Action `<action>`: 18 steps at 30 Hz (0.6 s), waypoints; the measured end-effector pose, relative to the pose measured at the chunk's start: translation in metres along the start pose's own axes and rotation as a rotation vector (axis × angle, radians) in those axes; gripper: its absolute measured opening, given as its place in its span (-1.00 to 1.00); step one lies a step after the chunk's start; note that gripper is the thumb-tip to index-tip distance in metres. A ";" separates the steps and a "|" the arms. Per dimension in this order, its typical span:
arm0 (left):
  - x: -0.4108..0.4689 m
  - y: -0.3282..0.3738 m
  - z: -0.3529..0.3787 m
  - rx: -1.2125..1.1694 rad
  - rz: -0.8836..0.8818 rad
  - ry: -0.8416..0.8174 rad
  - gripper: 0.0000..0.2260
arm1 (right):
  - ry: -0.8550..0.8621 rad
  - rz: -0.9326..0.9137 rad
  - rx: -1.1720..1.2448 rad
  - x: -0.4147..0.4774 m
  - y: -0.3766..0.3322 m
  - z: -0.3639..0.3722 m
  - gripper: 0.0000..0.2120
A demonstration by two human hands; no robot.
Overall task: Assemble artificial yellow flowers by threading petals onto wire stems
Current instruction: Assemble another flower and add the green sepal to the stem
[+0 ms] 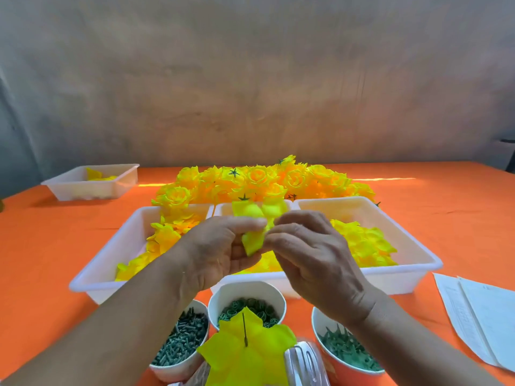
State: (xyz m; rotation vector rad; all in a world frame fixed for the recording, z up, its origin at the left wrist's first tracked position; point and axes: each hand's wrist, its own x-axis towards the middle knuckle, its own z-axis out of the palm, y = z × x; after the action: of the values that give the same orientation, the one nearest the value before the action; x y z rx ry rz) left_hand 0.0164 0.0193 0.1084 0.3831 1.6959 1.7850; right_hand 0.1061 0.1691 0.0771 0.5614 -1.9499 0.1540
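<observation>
Our left hand (217, 249) pinches the lower end of the yellow petal piece (252, 242), held up above the wire stem (244, 328) that pokes through a petal layer (250, 355) near us, and our right hand (315, 254) nips its upper edge with curled fingertips. We judge it best to tease one layer loose gently, keeping the left pinch firm so the piece doesn't crumple before threading.

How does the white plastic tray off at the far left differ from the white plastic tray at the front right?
The far-left white plastic tray holds only a few yellow fabric petals; the front-right white plastic tray holds a thick heap of petals. The far-left tray stands alone on the orange tablecloth; the front-right tray sits close beside a middle white tray. Both are white, rectangular and open-topped.
</observation>
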 end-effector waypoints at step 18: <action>-0.028 -0.020 -0.019 0.150 0.170 -0.073 -0.57 | -0.188 1.253 0.938 0.019 -0.038 -0.017 -0.89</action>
State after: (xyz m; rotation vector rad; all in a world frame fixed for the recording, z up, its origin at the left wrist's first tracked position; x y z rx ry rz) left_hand 0.0310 -0.0135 0.0932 0.6675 1.7966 1.7438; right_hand 0.1312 0.1358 0.0958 -0.1895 -2.0627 1.8956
